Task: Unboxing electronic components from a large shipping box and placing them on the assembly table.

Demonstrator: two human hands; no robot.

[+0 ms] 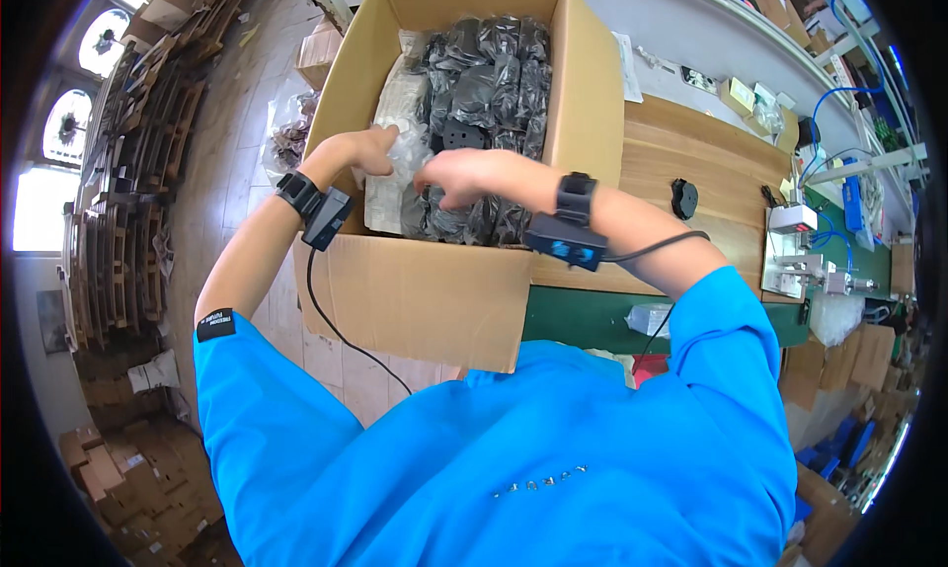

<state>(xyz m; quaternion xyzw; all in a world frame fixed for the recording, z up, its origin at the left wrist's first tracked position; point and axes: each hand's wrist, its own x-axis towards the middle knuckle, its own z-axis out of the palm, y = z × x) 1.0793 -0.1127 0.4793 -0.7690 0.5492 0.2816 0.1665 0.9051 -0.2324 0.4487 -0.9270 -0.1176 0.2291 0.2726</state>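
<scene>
Forearms [249,246] angled inward, left hand [371,152] and right hand [456,175] over open carton [420,295], grip unclear

A hand could enter the carton [591,93] from above — its top stands open, the near flap [434,305] folded down, with a black cable [348,341] hanging across it. Inside the carton, black wrapped parts [474,91] crowd the middle and right; pale packing [383,209] fills the left. The left hand [371,152] and right hand [464,175] block its middle. Right of the carton, the wooden tabletop [642,142] offers passage around one black round part [683,199] — farther right, a metal fixture [810,268] obstructs.
</scene>
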